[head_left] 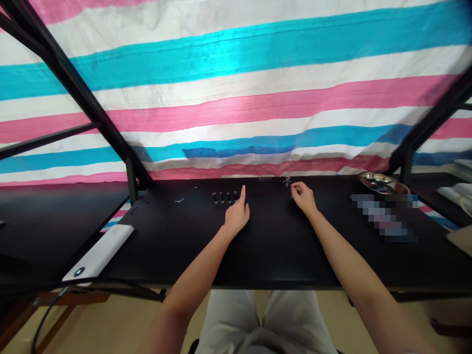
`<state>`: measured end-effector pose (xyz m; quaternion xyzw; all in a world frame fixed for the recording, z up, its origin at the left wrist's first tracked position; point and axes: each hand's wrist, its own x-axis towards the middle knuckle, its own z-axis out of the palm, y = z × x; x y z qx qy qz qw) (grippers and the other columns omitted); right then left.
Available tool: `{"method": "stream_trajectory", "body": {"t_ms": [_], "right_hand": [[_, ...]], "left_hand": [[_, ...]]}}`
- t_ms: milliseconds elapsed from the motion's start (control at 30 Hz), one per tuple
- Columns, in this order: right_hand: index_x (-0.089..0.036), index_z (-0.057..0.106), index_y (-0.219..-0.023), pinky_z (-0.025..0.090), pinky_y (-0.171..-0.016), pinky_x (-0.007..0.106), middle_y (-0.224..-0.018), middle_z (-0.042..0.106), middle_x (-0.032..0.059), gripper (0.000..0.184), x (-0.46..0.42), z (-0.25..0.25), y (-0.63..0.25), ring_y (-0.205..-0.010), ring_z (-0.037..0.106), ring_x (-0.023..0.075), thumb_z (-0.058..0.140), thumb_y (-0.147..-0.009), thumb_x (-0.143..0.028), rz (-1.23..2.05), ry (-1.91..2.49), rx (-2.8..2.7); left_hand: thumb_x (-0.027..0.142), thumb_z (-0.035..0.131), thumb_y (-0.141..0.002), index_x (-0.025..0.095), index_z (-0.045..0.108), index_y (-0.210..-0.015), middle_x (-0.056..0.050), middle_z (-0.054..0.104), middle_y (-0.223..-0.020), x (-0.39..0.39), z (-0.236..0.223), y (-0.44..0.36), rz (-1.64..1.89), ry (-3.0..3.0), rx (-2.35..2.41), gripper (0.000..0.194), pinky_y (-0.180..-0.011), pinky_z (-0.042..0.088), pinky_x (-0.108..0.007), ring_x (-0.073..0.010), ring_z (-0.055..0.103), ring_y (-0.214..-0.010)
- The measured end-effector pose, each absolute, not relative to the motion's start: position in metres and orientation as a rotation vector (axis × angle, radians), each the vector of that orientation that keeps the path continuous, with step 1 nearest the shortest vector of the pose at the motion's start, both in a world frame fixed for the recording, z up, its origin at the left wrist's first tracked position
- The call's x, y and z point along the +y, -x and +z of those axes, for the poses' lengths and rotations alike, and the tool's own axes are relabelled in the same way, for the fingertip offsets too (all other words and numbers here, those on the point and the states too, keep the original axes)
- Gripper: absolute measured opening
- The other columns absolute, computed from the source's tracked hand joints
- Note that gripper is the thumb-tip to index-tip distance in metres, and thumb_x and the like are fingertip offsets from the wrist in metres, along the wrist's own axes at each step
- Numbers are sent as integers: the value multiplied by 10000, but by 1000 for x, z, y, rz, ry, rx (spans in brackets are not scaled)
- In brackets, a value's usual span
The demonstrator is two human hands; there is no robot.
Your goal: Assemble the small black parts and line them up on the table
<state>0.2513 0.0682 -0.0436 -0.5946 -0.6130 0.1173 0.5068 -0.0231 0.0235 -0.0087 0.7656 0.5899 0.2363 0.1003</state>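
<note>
My left hand (237, 216) is over the black table, its index finger stretched forward and the other fingers curled. Nothing shows in its grasp. Just left of that finger stands a row of several small black cylinders (221, 197) with pale tops; the hand partly covers the row's right end. Farther right, my right hand (304, 196) has its thumb and fingertips pressed together. Whatever they may hold is too small to make out. Right by these fingertips lies a small tangle of thin whitish pieces (287, 180). A line of tiny pale pieces (264, 179) lies along the back edge, between both hands.
A shiny metal dish (383, 183) sits at the back right, with a blurred-out item (385, 219) before it. A white power-bank-like box (99, 253) with a cable lies at left. Thin white scraps (179, 200) rest nearby. Black frame posts and striped sheeting bound the table.
</note>
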Motion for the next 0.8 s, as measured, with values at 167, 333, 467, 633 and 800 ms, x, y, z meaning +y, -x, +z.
{"method": "stream_trajectory", "body": {"t_ms": [167, 333, 467, 633, 800], "right_hand": [[-184, 556, -891, 440, -608, 269, -577, 578, 4, 233, 69, -45, -252, -530, 540, 147, 449, -785, -361, 279, 1452, -1483], [-185, 555, -898, 445, -618, 269, -594, 590, 9, 232, 69, -46, -252, -538, 547, 145, 449, -790, -361, 280, 1442, -1488], [-178, 561, -898, 447, -611, 268, -602, 600, 16, 245, 69, -46, -252, -535, 551, 144, 448, -790, -367, 285, 1451, -1477], [-174, 573, -881, 440, -595, 266, -571, 582, 3, 239, 67, -46, -251, -521, 542, 140, 458, -787, -362, 232, 1410, -1483], [-183, 583, -906, 435, -602, 258, -657, 606, 13, 198, 59, -39, -225, -567, 551, 134, 470, -797, -303, 197, 1292, -1650]], "left_hand": [[277, 455, -824, 221, 135, -1423, -55, 607, -751, 25, -9, 20, 692, -2201, 1770, 681, -665, 425, -272, -171, 576, -602], [298, 392, -871, 233, 371, -1319, -90, 623, -896, 25, -5, 20, 707, -2236, 1830, 454, -650, 411, -263, -188, 602, -681], [267, 322, -899, 217, 562, -1011, -85, 611, -973, 26, -7, 22, 764, -2286, 1800, 269, -634, 393, -256, -195, 602, -762], [240, 341, -892, 229, 545, -952, -43, 624, -914, 22, -7, 21, 665, -2255, 1805, 213, -641, 384, -247, -177, 597, -763], [254, 345, -890, 242, 546, -963, -29, 634, -899, 11, -4, 17, 544, -2272, 1787, 214, -666, 392, -244, -174, 600, -792]]}}
